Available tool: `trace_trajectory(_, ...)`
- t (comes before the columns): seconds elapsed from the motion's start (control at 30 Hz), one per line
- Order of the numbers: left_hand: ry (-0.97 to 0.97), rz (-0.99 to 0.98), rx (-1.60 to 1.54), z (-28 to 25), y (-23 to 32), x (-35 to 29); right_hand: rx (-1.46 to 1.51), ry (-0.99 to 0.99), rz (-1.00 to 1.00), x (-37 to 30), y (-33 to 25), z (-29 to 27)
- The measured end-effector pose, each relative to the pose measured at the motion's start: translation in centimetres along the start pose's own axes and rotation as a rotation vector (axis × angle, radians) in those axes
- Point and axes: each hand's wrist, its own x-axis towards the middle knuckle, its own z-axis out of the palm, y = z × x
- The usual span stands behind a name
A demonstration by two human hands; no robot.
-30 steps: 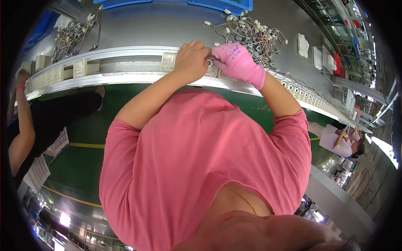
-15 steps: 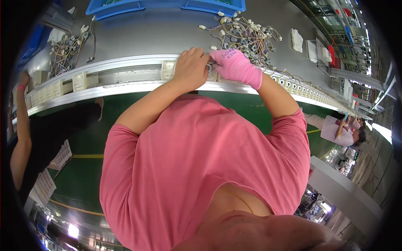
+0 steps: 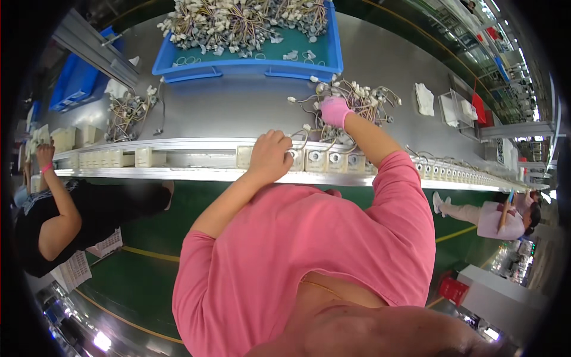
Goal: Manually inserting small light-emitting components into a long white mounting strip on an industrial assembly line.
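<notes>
My bare left hand lies over the rail with its fingers bent around a white plastic housing, thumb on the right side. Just right of the thumb, several more white housings with round dark centres sit in a row along the rail. My right hand, in a pink glove, reaches into a tangled pile of wire harnesses with white connectors and grey ends. Its fingertips are mostly hidden among the wires. Some loose wires trail from the pile down to the housings.
Behind the rail, a blue bin holds many bundled harnesses. Another harness pile lies at left, near a co-worker's arm. A white cloth and a clear holder lie at right. Another person stands far right.
My right hand has left the rail beside my left hand and moved away from me into the wire pile. My left hand stays on the rail. The view has tilted, showing more of the blue bin.
</notes>
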Motion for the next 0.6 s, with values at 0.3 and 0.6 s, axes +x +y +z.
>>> trace_trajectory(0.3, -0.012, -0.035, -0.007, -0.3, 0.0, 0.2, 0.545, 0.084, -0.081, -2.1, 7.0, -3.0)
trace_trajectory(0.6, -0.050, -0.031, -0.066, -0.5, -0.5, 0.3, 1.728, 0.883, 0.105, -8.7, 7.6, -6.2)
